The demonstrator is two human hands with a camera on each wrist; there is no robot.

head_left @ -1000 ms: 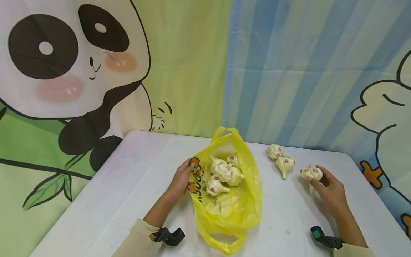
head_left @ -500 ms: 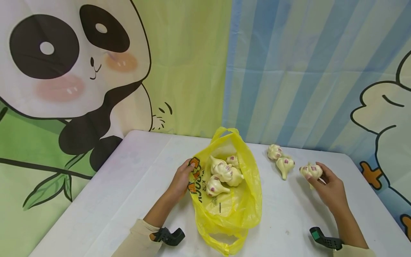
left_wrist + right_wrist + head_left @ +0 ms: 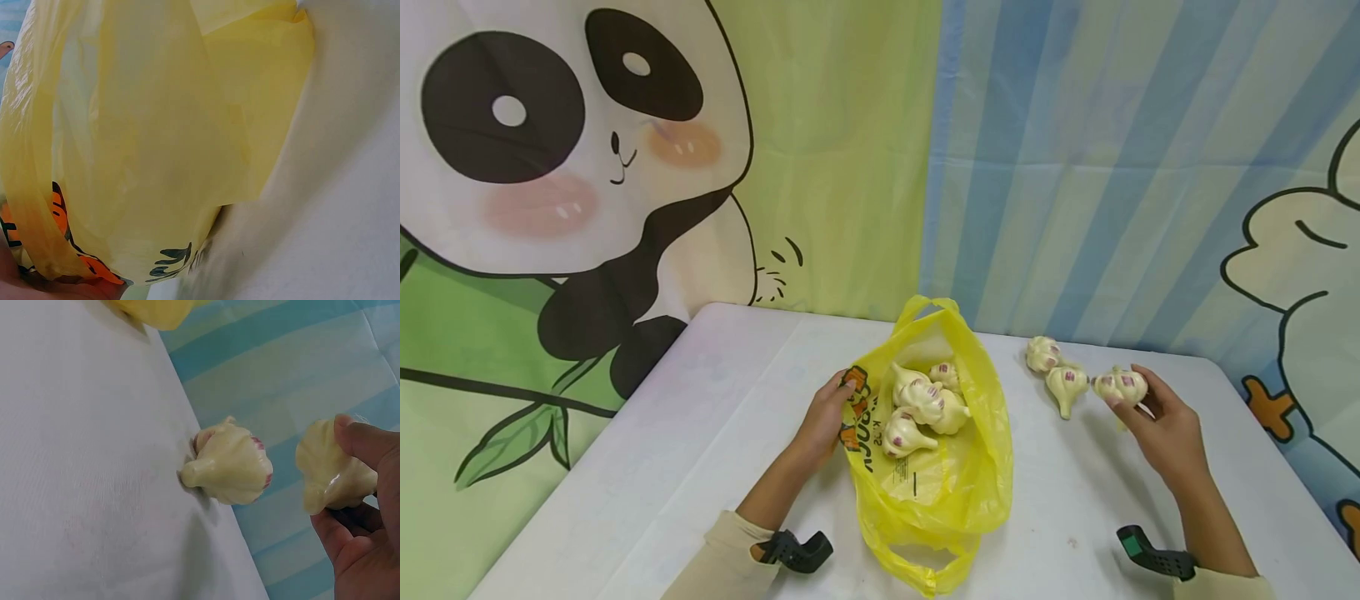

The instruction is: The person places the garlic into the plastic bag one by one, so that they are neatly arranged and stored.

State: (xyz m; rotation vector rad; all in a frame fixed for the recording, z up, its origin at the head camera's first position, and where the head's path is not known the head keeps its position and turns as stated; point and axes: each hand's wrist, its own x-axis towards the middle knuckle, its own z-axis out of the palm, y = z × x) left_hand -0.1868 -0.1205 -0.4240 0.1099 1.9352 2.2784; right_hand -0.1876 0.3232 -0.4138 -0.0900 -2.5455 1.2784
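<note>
A yellow plastic bag (image 3: 955,492) lies on the table with its mouth spread wide, and several garlic bulbs (image 3: 917,402) are heaped inside. My left hand (image 3: 822,421) pinches the bag's left rim beside the printed figures; in the left wrist view the bag (image 3: 156,125) covers most of the picture. On the right, my right hand (image 3: 1172,429) holds a garlic bulb (image 3: 1120,385) between thumb and fingers, raised over the table. Two more bulbs rest just left of it, the nearer garlic bulb (image 3: 1066,388) and the farther garlic bulb (image 3: 1042,354). The right wrist view shows the held bulb (image 3: 334,465) close up.
A white cloth covers the table (image 3: 715,417). Behind it hangs a printed curtain (image 3: 1075,167) with a panda on the left. Each wrist wears a dark strapped device, such as the right wrist device (image 3: 1153,554). One bag handle (image 3: 925,575) extends toward the front edge.
My right hand has raised the garlic bulb and moved it slightly left and away from me, toward the two loose bulbs. My left hand and the bag stay put.
</note>
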